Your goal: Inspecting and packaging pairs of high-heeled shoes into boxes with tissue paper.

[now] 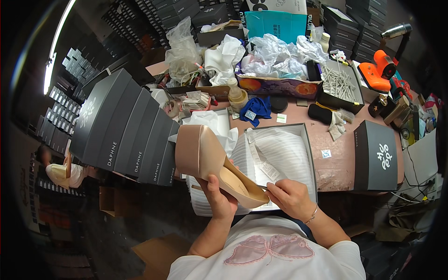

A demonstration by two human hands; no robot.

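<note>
- left hand [219, 198] — fingers wrapped around the sole of a satin-pink shoe [210, 161], holding it tilted above the near left edge of the open box.
- right hand [291, 198] is closed in a pinch at the shoe's near tip, resting over the near rim of the open shoe box [310, 154], which is lined with white tissue paper [284, 151].
- the shoe looks light and stiff in the sole, but the satin upper likely marks easily — better gripped by the sole and edges than the fabric.
- left: a row of dark grey boxes [121, 128]; right: a closed dark box [378, 156] on the pink table [338, 168].
- far: crumpled wrapping [275, 53], an orange tool [378, 70].
</note>
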